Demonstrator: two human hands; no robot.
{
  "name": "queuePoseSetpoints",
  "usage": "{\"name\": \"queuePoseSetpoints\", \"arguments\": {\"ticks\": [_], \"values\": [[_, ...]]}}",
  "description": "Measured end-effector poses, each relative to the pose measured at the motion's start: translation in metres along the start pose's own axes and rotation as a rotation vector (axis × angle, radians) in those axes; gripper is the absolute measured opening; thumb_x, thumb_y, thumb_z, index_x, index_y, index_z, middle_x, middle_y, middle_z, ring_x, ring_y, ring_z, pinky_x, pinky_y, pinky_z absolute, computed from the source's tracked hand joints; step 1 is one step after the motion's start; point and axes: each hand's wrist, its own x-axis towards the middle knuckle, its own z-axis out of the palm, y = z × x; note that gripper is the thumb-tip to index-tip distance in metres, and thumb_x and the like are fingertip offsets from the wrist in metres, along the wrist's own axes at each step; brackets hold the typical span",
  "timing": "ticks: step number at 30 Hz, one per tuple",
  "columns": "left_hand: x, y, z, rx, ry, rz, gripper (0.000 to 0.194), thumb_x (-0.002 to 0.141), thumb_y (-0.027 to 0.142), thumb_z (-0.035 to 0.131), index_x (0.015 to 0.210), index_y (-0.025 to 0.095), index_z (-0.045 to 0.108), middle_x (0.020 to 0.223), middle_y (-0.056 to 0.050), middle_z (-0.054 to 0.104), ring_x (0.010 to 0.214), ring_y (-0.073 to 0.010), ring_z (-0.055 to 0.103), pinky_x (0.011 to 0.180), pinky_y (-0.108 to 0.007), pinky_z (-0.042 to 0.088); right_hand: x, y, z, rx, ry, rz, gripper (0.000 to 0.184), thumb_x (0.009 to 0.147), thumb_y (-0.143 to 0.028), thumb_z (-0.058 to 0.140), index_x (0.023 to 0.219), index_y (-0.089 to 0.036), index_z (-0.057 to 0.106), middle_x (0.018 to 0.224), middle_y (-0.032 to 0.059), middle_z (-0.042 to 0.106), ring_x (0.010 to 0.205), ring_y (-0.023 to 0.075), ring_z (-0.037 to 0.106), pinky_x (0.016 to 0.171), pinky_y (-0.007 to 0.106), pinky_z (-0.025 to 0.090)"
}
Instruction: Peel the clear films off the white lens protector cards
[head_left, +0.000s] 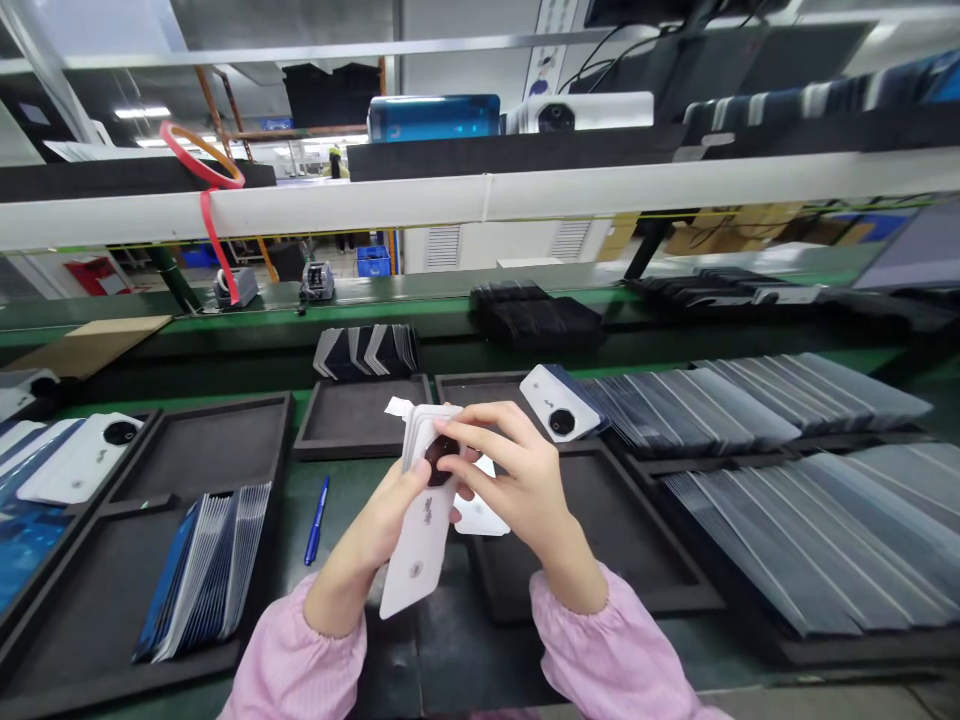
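Observation:
Tilted in front of me is a small stack of white phone back covers (416, 565) with a dark round camera area near the top. My left hand (379, 515) grips the stack from the left, its thumb lying beside the camera area. My right hand (525, 475) closes around the upper right side, fingertips on the camera circle and the top edge; some fingers are hidden behind the covers. A white tab (398, 407) sticks out at the stack's top left. Another white cover (484, 510) shows partly behind my right fingers.
A blue pen (317, 522) lies left of my hands. Black trays (202, 440) flank me, with rows of film-covered panels (817, 540) at right and a fanned stack (214, 570) at left. Pink-red tape (202, 158) hangs from the white rail (315, 212) ahead.

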Motion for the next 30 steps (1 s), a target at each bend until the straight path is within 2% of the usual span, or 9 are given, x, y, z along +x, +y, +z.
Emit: {"name": "queuePoseSetpoints", "arguments": {"ticks": [4, 6, 10, 13, 15, 18, 22, 30], "values": [[0.006, 0.002, -0.003, 0.243, -0.055, 0.058, 0.076, 0.079, 0.075, 0.062, 0.127, 0.017, 0.066, 0.094, -0.009, 0.068, 0.082, -0.0195, 0.061, 0.069, -0.029, 0.05, -0.008, 0.013, 0.005, 0.021, 0.145, -0.08, 0.016, 0.087, -0.022, 0.076, 0.102, -0.024, 0.075, 0.092, 0.0055, 0.074, 0.076, 0.02, 0.069, 0.07, 0.037, 0.056], [0.008, 0.002, -0.004, 0.32, -0.074, 0.064, 0.079, 0.08, 0.079, 0.055, 0.127, 0.016, 0.066, 0.09, -0.008, 0.065, 0.078, -0.0173, 0.057, 0.069, -0.028, 0.048, -0.009, 0.015, 0.005, 0.03, 0.152, -0.075, 0.014, 0.085, -0.021, 0.077, 0.099, -0.024, 0.075, 0.089, 0.0047, 0.075, 0.076, 0.0199, 0.07, 0.071, 0.037, 0.056], [0.008, 0.002, -0.005, 0.427, -0.104, 0.068, 0.07, 0.087, 0.077, 0.045, 0.112, 0.017, 0.07, 0.087, -0.006, 0.061, 0.076, -0.0166, 0.054, 0.069, -0.028, 0.047, -0.007, 0.016, 0.001, 0.055, 0.133, -0.091, 0.009, 0.086, -0.017, 0.076, 0.092, -0.022, 0.072, 0.083, 0.0019, 0.077, 0.074, 0.018, 0.072, 0.079, 0.038, 0.057], [0.007, 0.002, -0.008, 0.482, -0.117, 0.075, 0.07, 0.089, 0.075, 0.042, 0.12, 0.018, 0.068, 0.099, -0.009, 0.064, 0.081, -0.0187, 0.055, 0.071, -0.03, 0.048, -0.006, 0.017, -0.001, 0.062, 0.111, -0.113, 0.008, 0.087, -0.018, 0.076, 0.086, -0.021, 0.069, 0.08, 0.0006, 0.076, 0.072, 0.0165, 0.072, 0.088, 0.04, 0.056], [0.006, 0.003, -0.011, 0.53, -0.121, 0.074, 0.07, 0.091, 0.073, 0.042, 0.133, 0.02, 0.062, 0.114, -0.012, 0.063, 0.087, -0.021, 0.056, 0.073, -0.031, 0.048, -0.006, 0.018, -0.002, 0.06, 0.083, -0.091, 0.009, 0.087, -0.019, 0.076, 0.085, -0.021, 0.068, 0.081, 0.0009, 0.075, 0.075, 0.0171, 0.072, 0.088, 0.039, 0.056], [0.006, 0.004, -0.015, 0.596, -0.145, 0.068, 0.07, 0.092, 0.07, 0.044, 0.14, 0.021, 0.057, 0.128, -0.014, 0.06, 0.093, -0.0223, 0.057, 0.076, -0.031, 0.047, -0.006, 0.017, -0.005, 0.071, 0.011, -0.026, 0.008, 0.087, -0.02, 0.075, 0.083, -0.022, 0.068, 0.084, 0.0019, 0.074, 0.081, 0.019, 0.071, 0.087, 0.038, 0.056], [0.007, 0.003, -0.018, 0.623, -0.165, 0.06, 0.068, 0.094, 0.068, 0.042, 0.143, 0.022, 0.054, 0.139, -0.013, 0.055, 0.095, -0.0209, 0.057, 0.078, -0.03, 0.047, -0.004, 0.017, -0.009, 0.124, -0.047, 0.046, 0.012, 0.087, -0.02, 0.075, 0.077, -0.021, 0.068, 0.082, 0.0021, 0.072, 0.081, 0.0187, 0.071, 0.081, 0.035, 0.056], [0.005, 0.003, -0.017, 0.624, -0.176, 0.081, 0.064, 0.097, 0.064, 0.042, 0.149, 0.028, 0.049, 0.145, -0.01, 0.052, 0.096, -0.0191, 0.058, 0.081, -0.029, 0.048, -0.006, 0.016, -0.009, 0.161, -0.026, 0.073, 0.012, 0.082, -0.016, 0.079, 0.077, -0.021, 0.069, 0.081, 0.0012, 0.072, 0.083, 0.0191, 0.071, 0.086, 0.036, 0.057]]}}
